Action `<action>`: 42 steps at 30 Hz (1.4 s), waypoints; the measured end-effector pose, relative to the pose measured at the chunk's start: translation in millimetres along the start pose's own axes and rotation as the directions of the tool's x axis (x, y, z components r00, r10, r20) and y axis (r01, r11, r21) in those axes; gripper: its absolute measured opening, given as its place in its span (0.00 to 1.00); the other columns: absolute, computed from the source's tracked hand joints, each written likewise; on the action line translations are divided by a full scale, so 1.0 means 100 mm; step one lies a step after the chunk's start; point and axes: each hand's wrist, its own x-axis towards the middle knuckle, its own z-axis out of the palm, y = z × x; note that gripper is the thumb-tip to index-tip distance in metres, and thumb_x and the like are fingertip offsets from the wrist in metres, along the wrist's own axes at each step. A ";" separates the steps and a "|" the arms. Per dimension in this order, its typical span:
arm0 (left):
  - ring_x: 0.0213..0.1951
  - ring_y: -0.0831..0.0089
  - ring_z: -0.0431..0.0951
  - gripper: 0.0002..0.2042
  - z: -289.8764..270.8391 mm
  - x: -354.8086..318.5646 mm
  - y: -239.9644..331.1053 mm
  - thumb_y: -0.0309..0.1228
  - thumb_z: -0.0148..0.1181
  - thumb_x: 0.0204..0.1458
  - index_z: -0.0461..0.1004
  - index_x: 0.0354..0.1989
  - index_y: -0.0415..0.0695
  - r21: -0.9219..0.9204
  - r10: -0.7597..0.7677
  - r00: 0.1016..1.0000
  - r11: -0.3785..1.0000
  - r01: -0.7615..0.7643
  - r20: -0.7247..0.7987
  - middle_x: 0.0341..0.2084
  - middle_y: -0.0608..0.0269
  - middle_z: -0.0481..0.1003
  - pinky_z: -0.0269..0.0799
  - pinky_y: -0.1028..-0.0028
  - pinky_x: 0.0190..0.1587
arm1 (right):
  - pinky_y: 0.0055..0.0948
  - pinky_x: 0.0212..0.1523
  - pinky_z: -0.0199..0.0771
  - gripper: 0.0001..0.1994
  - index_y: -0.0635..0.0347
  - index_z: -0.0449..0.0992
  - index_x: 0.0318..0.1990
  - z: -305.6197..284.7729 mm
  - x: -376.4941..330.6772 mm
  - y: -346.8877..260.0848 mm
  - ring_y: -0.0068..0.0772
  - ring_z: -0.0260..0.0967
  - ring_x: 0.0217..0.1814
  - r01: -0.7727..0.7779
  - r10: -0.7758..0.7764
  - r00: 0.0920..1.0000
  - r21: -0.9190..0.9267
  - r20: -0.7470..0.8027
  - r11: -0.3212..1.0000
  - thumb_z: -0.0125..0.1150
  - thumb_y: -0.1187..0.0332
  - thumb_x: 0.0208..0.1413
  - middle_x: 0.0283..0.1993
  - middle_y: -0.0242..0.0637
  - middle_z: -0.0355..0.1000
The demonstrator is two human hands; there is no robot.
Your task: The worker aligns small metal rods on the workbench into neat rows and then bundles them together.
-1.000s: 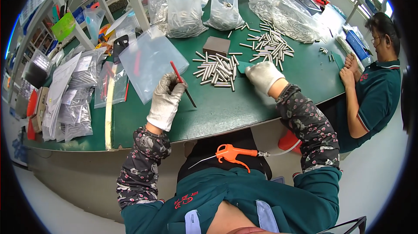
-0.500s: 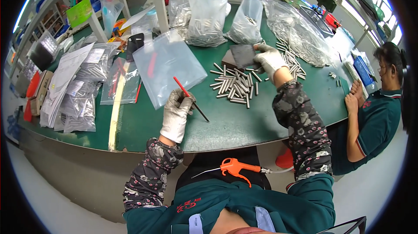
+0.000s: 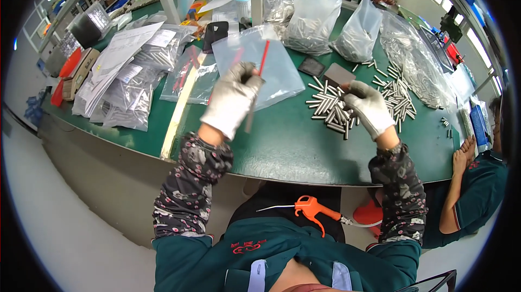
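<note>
My left hand [image 3: 230, 99], in a white glove, is closed round a thin tool with a red handle [image 3: 264, 56]; its grey shaft points down, blurred. My right hand [image 3: 369, 106], also gloved, hovers at the right side of a loose heap of short metal pins [image 3: 328, 106]. Its fingertips are bent together, and what they hold, if anything, is hidden. Just behind that heap lie a flat dark plate [image 3: 311, 67] and, to its right, a brown block [image 3: 337, 75]. A second heap of pins [image 3: 399, 99] lies beyond my right hand.
Clear bags of pins [image 3: 312, 20] stand at the back. A flat plastic bag [image 3: 282, 77] lies behind my left hand. Bagged parts and papers [image 3: 116, 56] cover the left side. An orange air gun [image 3: 312, 210] rests on my lap. A co-worker [image 3: 477, 189] sits at the right.
The dark plate has gone from on top of the brown block to its left side. My right hand has left it for the pins. My left hand has risen, its tool now more upright. The view has shifted.
</note>
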 end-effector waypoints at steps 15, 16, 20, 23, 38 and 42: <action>0.40 0.58 0.73 0.16 0.23 -0.02 -0.16 0.29 0.61 0.41 0.70 0.41 0.44 0.855 0.427 0.864 0.308 -0.416 0.266 0.37 0.56 0.73 0.70 0.63 0.45 | 0.44 0.61 0.57 0.29 0.52 0.63 0.58 0.10 -0.38 0.61 0.58 0.52 0.64 0.332 -0.422 0.904 -0.736 0.070 0.589 0.58 0.55 0.48 0.61 0.54 0.56; 0.43 0.57 0.73 0.19 0.36 -0.06 -0.12 0.28 0.62 0.39 0.70 0.43 0.43 0.735 0.487 0.798 0.384 -0.559 0.353 0.39 0.56 0.73 0.69 0.64 0.47 | 0.44 0.62 0.55 0.28 0.52 0.64 0.57 0.17 -0.36 0.67 0.58 0.53 0.62 0.310 -0.427 0.903 -0.759 0.047 0.572 0.57 0.55 0.48 0.59 0.54 0.57; 0.58 0.53 0.62 0.36 0.93 -0.15 -0.13 0.42 0.64 0.39 0.60 0.58 0.41 0.454 0.428 0.671 0.507 -0.733 0.606 0.55 0.47 0.63 0.59 0.63 0.59 | 0.46 0.60 0.56 0.25 0.56 0.67 0.52 0.34 -0.37 0.66 0.54 0.56 0.58 0.359 -0.495 0.867 -0.756 0.053 0.547 0.57 0.59 0.45 0.57 0.50 0.58; 0.65 0.47 0.45 0.47 1.26 -0.11 -0.40 0.64 0.52 0.41 0.50 0.64 0.41 0.572 0.165 0.685 0.433 -0.696 0.709 0.63 0.48 0.49 0.39 0.51 0.64 | 0.45 0.61 0.55 0.23 0.57 0.67 0.52 0.35 -0.42 0.68 0.53 0.55 0.61 0.343 -0.465 0.883 -0.751 0.055 0.563 0.56 0.63 0.45 0.57 0.49 0.60; 0.63 0.42 0.49 0.46 0.76 -0.55 -0.37 0.50 0.62 0.41 0.44 0.66 0.44 0.332 0.286 0.503 0.480 -0.812 0.815 0.62 0.44 0.51 0.46 0.52 0.64 | 0.43 0.61 0.58 0.22 0.72 0.67 0.46 0.49 -1.00 0.46 0.57 0.55 0.61 0.523 -0.516 0.834 -0.579 0.196 0.625 0.58 0.68 0.43 0.55 0.59 0.59; 0.64 0.45 0.50 0.42 0.70 -0.62 -0.43 0.48 0.63 0.39 0.51 0.64 0.47 0.368 0.266 0.542 0.497 -0.786 0.797 0.63 0.49 0.52 0.45 0.52 0.64 | 0.44 0.60 0.59 0.20 0.66 0.69 0.48 0.38 -1.02 0.51 0.56 0.56 0.61 0.502 -0.483 0.861 -0.416 0.158 0.759 0.58 0.71 0.44 0.56 0.54 0.61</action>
